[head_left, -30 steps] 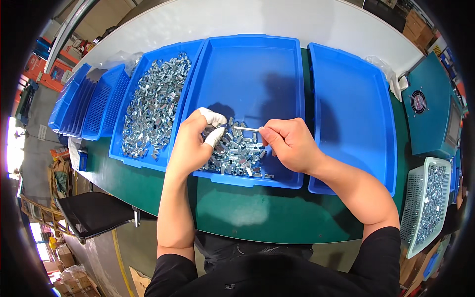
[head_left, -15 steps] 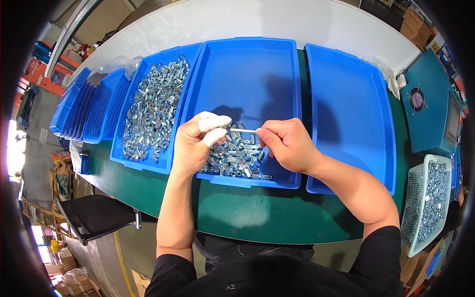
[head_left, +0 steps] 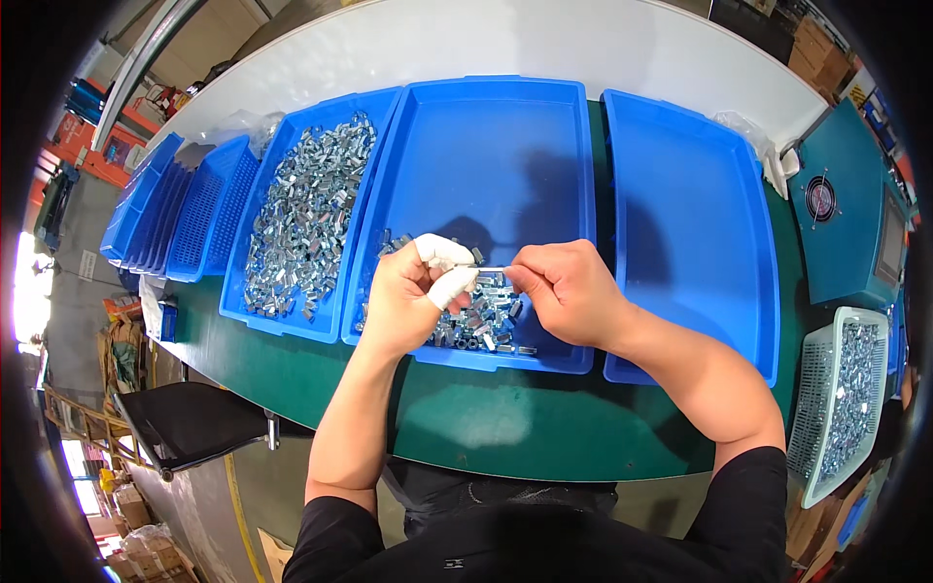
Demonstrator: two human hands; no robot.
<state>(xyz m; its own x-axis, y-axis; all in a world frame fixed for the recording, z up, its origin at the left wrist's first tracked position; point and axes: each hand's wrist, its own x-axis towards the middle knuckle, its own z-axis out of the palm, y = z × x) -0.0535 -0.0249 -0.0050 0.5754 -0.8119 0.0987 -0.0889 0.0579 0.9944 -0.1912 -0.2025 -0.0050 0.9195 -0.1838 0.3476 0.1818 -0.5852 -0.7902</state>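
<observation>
My left hand [head_left: 400, 303], with white covers on its thumb and index finger, is closed in a pinch over the middle blue tray [head_left: 486, 136]. Between its fingertips and my right hand [head_left: 571, 293] runs a thin, pale metal rod [head_left: 493, 269]. The right thumb and index finger grip the rod's right end. Its left end meets the covered fingertips; whether they also hold a small part is hidden. Below both hands, a heap of small shiny hexagonal metal pieces [head_left: 491, 316] lies in the near part of the tray, partly covered by my left hand.
To the left, another blue tray [head_left: 233, 291] holds many similar metal pieces, beside blue perforated baskets [head_left: 209, 209]. A further blue tray [head_left: 690, 214] lies to the right. Beyond it are a teal machine [head_left: 836, 214] with a fan and a pale green basket [head_left: 812, 418] of metal pieces.
My left hand has moved right and slightly nearer, toward my right hand. Less of the rod shows between them. The right hand has hardly moved.
</observation>
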